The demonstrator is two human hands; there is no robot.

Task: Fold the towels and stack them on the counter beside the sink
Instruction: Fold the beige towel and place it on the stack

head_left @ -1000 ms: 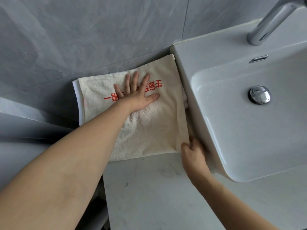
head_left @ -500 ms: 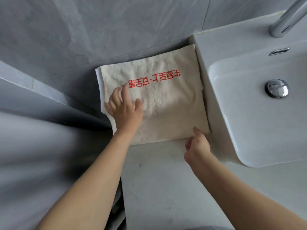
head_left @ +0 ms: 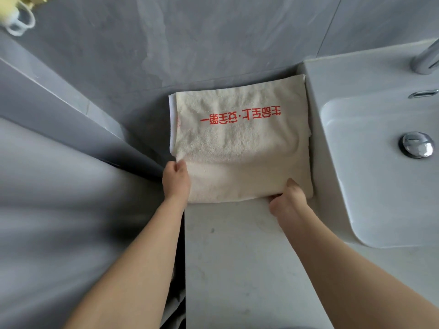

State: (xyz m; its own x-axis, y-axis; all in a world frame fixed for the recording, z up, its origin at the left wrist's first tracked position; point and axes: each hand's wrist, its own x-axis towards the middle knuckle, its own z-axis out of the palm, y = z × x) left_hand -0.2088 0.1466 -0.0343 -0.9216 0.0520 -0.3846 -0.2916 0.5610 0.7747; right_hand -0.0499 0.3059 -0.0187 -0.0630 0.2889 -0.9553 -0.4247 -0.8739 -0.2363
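A folded cream towel [head_left: 240, 143] with red printed characters lies on the pale counter [head_left: 237, 257], pushed against the wall and the side of the white sink [head_left: 370, 115]. A white towel edge [head_left: 172, 119] shows beneath its left side. My left hand [head_left: 176, 180] grips the towel's near left corner, thumb on top. At the near right edge my right hand [head_left: 286, 198] pinches the towel, its fingers tucked under the fold.
Grey tiled wall [head_left: 190, 43] runs behind the towels. A grey ledge [head_left: 71, 110] slants along the left. The sink's chrome drain plug [head_left: 417, 144] and tap base [head_left: 427, 60] sit at the right. A yellow and white object [head_left: 16, 17] hangs at top left.
My left hand slid from the towel's top down to its near left corner. My right hand shifted from the sink gap to the near edge. The view drew back.
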